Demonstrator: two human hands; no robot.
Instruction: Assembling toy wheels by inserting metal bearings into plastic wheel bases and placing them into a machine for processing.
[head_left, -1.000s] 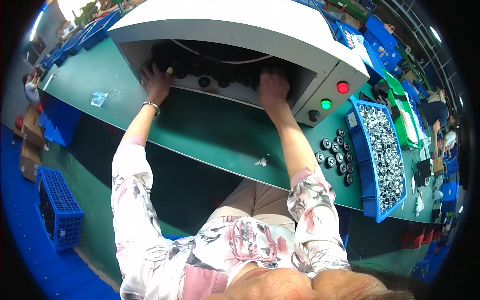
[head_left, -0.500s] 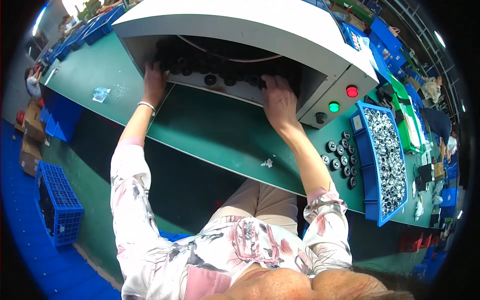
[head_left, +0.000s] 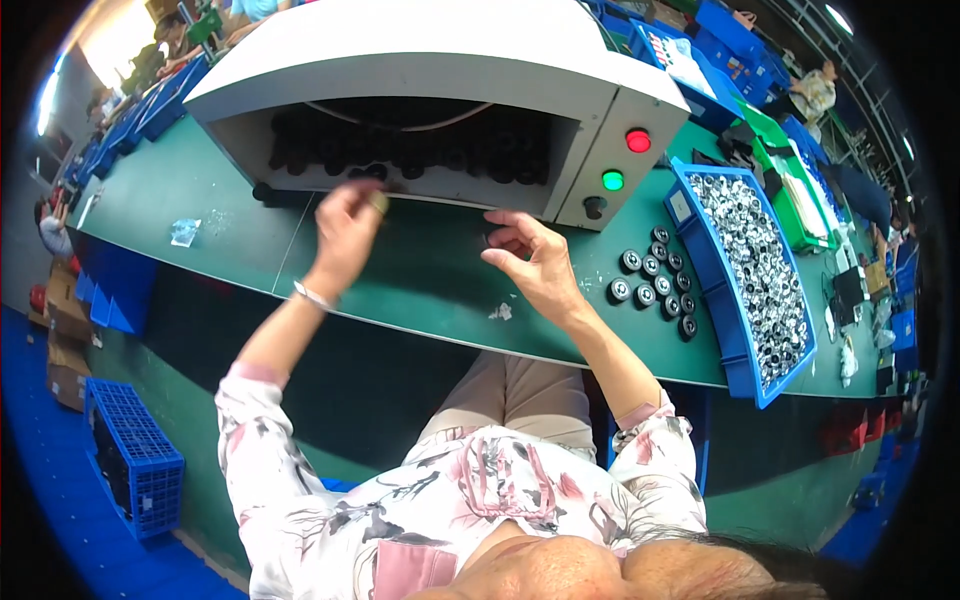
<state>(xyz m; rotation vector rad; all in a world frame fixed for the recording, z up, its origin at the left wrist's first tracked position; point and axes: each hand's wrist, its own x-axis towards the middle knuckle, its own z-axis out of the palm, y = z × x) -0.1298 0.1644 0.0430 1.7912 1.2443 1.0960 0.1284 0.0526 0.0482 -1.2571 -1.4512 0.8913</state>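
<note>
A grey-white box-shaped machine (head_left: 400,75) stands on the green table, its front opening facing me. Inside lie many black round parts (head_left: 410,165), heaped along the back and floor. Just in front of the opening's lower edge, my left hand (head_left: 345,235) is closed and slightly blurred, fingertips pinched together; what they hold, if anything, I cannot make out. My right hand (head_left: 535,260) hovers over the table below the opening's right end, fingers curled and thumb apart from them. The shadow between those fingers is dark. Several black round parts with pale centres (head_left: 655,275) stand grouped to its right.
A blue tray (head_left: 725,335) full of small clear and black pieces sits at the right. Red and green lights (head_left: 625,160) and a black knob (head_left: 594,207) are on the machine's front. A crumpled plastic scrap (head_left: 185,232) lies at left; a blue crate (head_left: 135,455) is on the floor.
Both hands have come out of the machine's opening toward me. The left moved right and its fingers pinched; the right drew back over the table. The view shifted a little.
</note>
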